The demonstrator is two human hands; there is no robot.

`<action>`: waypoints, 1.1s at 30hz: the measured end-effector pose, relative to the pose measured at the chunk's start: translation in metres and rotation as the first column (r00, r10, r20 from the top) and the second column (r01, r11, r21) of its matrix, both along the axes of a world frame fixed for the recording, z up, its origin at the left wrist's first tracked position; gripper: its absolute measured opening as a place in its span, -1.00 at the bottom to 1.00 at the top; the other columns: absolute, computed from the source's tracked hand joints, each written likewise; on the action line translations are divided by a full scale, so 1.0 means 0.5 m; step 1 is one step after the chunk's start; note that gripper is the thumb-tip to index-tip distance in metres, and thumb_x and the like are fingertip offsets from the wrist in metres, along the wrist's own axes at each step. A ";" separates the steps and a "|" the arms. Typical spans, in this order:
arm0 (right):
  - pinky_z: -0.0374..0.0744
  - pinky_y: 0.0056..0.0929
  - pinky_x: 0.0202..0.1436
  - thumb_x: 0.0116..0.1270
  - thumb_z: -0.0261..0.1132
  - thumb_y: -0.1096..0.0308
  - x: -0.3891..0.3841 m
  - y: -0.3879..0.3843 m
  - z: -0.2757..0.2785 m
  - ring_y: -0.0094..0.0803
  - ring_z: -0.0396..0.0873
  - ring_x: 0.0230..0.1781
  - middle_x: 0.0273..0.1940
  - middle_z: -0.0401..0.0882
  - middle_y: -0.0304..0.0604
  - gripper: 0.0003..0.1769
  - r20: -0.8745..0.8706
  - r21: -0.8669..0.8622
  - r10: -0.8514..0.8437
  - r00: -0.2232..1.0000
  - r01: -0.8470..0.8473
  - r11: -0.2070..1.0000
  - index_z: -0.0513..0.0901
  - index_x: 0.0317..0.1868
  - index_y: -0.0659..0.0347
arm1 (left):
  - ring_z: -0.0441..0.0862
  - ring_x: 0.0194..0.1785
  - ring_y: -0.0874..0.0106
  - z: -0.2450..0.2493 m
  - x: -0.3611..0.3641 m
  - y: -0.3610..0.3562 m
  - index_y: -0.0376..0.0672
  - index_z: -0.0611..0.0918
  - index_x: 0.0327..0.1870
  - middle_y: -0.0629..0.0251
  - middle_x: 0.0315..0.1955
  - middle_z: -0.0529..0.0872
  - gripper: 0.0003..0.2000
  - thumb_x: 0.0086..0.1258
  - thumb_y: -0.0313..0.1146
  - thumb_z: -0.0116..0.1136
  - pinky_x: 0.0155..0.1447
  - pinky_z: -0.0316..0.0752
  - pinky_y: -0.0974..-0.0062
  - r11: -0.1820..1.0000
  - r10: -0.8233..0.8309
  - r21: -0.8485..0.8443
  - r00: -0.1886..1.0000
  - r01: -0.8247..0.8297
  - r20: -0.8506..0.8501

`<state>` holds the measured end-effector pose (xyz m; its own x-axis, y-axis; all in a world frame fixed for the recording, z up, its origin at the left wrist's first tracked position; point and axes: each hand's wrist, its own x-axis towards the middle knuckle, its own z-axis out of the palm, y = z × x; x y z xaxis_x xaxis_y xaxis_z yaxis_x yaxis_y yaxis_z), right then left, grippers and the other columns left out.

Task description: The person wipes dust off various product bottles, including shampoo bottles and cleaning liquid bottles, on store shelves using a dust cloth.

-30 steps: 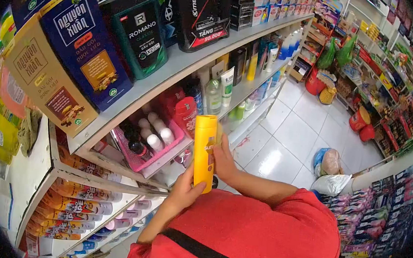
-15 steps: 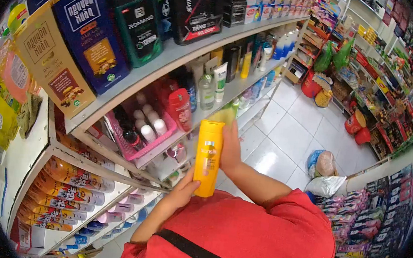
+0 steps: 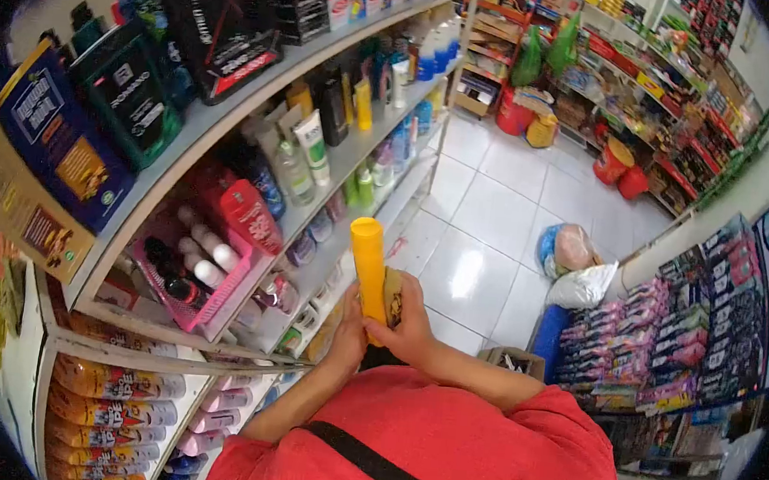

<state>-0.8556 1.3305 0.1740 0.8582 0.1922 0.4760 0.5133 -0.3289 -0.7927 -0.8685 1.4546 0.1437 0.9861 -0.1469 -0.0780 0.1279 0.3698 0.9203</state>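
A yellow shampoo bottle (image 3: 368, 261) is held upright in front of my chest, its narrow side turned to me and its cap on top. My left hand (image 3: 349, 336) is closed round its lower left side, thumb across the near edge. On the other side, my right hand (image 3: 411, 317) is closed on a crumpled yellowish, patterned cloth (image 3: 393, 294) that lies against the bottle. The right fingers partly cover the cloth, and the bottle's front label is turned out of sight.
To the left, a shelf unit (image 3: 260, 92) carries boxes, tubes and bottles. A pink basket (image 3: 200, 306) of roll-ons stands on its middle shelf near a red bottle (image 3: 249, 214). Bags (image 3: 575, 257) lie on the white tiled floor (image 3: 464, 274); hanging packets (image 3: 631, 344) are at right.
The bottle has turned from its labelled front to its narrow side and moved slightly left. My right hand has come down along its side with the cloth. My view has swung right.
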 end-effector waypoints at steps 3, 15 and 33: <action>0.30 -0.27 0.15 0.02 0.34 0.30 -0.003 -0.038 -0.006 -0.04 0.32 0.02 0.01 0.30 0.06 -0.36 -0.039 0.033 -0.038 0.999 0.039 0.999 0.31 0.11 0.32 | 0.25 0.24 0.37 -0.005 0.008 -0.038 -0.20 -0.10 0.35 0.16 0.20 0.25 -0.41 0.47 -0.02 -0.35 0.31 0.15 0.39 0.995 -0.023 0.097 0.998 0.017 0.063; 0.46 -0.45 -0.17 0.08 0.32 0.40 -0.001 -0.232 -0.009 -0.28 0.42 -0.17 -0.14 0.39 -0.11 -0.43 -0.117 0.202 -0.244 0.963 0.263 0.943 0.29 0.10 0.26 | 0.36 0.15 0.26 0.027 0.133 -0.253 -0.26 0.12 0.21 0.08 0.05 0.39 -0.43 0.29 -0.20 0.04 0.24 0.26 0.29 0.934 -0.246 -0.175 0.915 0.312 0.320; 0.50 -0.46 -0.08 0.10 0.38 0.38 0.191 -0.527 -0.008 -0.43 0.46 -0.12 -0.09 0.47 -0.14 -0.45 -0.593 0.543 0.161 0.789 0.245 0.803 0.32 0.05 0.30 | 0.36 0.14 0.26 0.023 0.333 -0.531 -0.32 0.20 0.15 0.09 -0.01 0.44 -0.22 0.09 0.10 0.22 0.23 0.22 0.24 0.996 -0.085 0.073 0.846 0.054 0.526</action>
